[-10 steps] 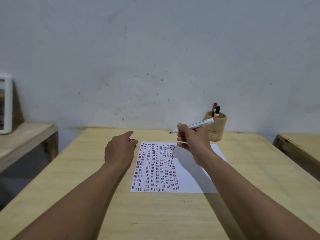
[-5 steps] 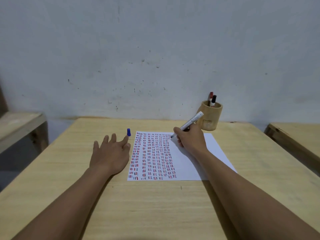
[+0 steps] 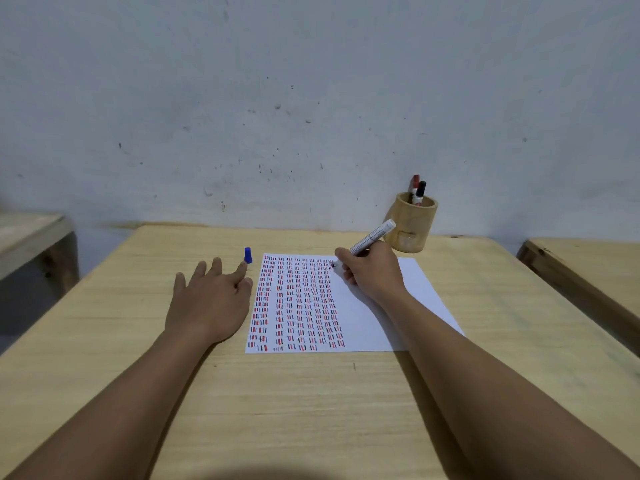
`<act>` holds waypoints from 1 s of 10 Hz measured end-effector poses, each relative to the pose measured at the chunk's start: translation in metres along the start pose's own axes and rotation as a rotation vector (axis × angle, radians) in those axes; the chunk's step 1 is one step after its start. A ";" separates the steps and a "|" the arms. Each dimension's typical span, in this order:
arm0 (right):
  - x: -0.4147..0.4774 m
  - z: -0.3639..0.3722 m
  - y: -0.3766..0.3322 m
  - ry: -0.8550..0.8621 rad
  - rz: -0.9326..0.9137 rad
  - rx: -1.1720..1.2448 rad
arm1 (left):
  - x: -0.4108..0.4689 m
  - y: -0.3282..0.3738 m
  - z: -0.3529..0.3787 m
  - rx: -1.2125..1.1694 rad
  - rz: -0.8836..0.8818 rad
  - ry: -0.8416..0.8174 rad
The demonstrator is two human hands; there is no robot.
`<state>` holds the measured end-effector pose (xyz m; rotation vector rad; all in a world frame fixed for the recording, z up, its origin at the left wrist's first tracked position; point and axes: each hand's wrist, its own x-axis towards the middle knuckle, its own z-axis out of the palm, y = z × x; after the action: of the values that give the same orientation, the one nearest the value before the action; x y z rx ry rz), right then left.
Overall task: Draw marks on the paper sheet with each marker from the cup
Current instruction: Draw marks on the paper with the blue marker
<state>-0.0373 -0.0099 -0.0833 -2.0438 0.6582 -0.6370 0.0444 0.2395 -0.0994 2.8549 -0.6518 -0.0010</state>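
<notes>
right hand [image 3: 372,271] grips marker [image 3: 370,241] | tip on paper [image 3: 415,299] | left hand [image 3: 211,303] flat

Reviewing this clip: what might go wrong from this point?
The blue cap stands loose just beyond the left hand; a nudge might roll it away. The right hand rests on the paper sheet while the marker writes, so fresh ink may smear.

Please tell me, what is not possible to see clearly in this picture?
- Head view: the marker tip is hidden by the right hand, so contact with the paper sheet is unclear.
- The two markers in the cup: the wall hides their lower parts.
- The marker's printed label is too small to read.
</notes>
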 end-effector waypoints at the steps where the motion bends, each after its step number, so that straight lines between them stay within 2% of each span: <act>1: 0.000 0.000 0.000 -0.001 0.001 0.009 | 0.000 0.000 0.000 0.000 0.000 0.003; 5: -0.002 -0.002 -0.003 0.012 0.045 0.026 | 0.000 0.000 0.000 -0.025 -0.017 0.006; 6: 0.000 -0.006 -0.006 0.025 0.070 0.118 | 0.000 0.005 -0.005 -0.093 -0.056 0.084; 7: 0.003 -0.010 -0.012 0.040 0.081 0.207 | 0.006 0.013 -0.017 -0.325 -0.102 0.250; 8: 0.003 -0.016 -0.022 0.009 0.104 0.375 | 0.021 0.018 -0.027 -0.396 -0.034 0.251; 9: 0.000 -0.022 -0.035 -0.048 0.209 0.639 | 0.030 0.020 -0.031 -0.304 0.040 0.185; 10: -0.006 -0.026 -0.045 -0.079 0.283 0.783 | 0.034 0.017 -0.027 -0.283 0.055 0.218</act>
<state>-0.0496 0.0007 -0.0332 -1.2169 0.5248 -0.5301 0.0690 0.2156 -0.0682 2.5199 -0.6289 0.2066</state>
